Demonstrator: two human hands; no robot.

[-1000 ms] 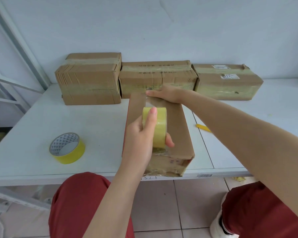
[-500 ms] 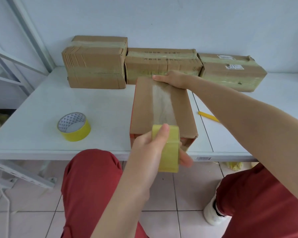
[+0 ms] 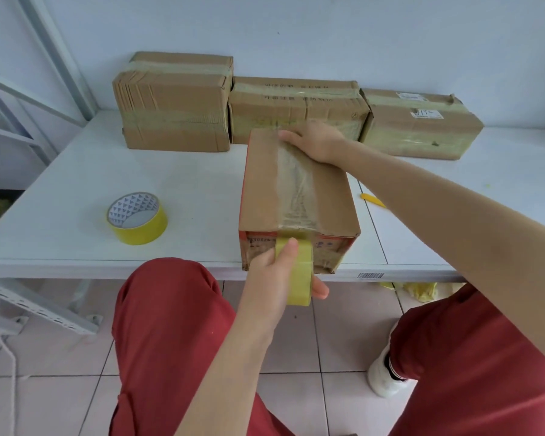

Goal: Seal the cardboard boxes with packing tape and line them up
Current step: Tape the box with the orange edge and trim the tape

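Left hand (image 3: 272, 273), gripping the roll (image 3: 298, 280), had pulled tape (image 3: 296, 187) down the box (image 3: 261, 184) front at the table (image 3: 170, 266) edge; right hand (image 3: 320, 141) pressed flat; top seam looked sealed.

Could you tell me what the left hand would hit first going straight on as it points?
Probably the near end of the cardboard box; the tape roll that the left hand grips seems to touch it.
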